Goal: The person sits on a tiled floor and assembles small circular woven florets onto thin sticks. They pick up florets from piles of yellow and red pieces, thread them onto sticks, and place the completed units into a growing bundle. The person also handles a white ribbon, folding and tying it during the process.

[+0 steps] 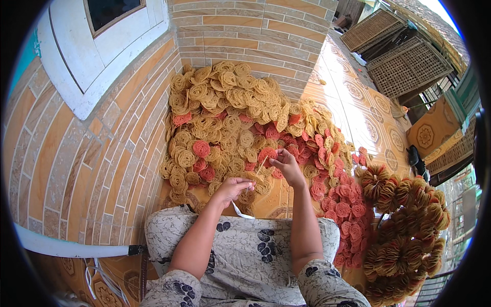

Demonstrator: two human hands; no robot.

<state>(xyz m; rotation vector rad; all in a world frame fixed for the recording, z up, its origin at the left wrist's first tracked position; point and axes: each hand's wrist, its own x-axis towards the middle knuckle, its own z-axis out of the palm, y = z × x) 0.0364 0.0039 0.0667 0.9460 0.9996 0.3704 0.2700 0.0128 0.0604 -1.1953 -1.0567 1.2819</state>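
Note:
My left hand (pixel 232 190) is closed, its fingertips pinching a thin white strip (pixel 239 211) whose loose tail hangs down over my lap. Beside those fingertips is a yellow lacy disc (pixel 260 180). A little higher and to the right, my right hand (pixel 287 166) is closed with a red lacy disc (pixel 266 154) at its fingertips. A thin pale length (pixel 262 166) runs between the two hands; whether it is part of the same strip I cannot tell. Right in front of the hands spreads a large heap of yellow lacy discs (pixel 230 97).
Red discs (pixel 343 204) lie heaped at the right. Beyond them are bunches of strung discs (pixel 404 225). A brick-patterned wall (pixel 102 169) borders the heap at left. A white pole (pixel 76 247) and white strips (pixel 105 279) are at lower left. Woven panels (pixel 409 66) lean at far right.

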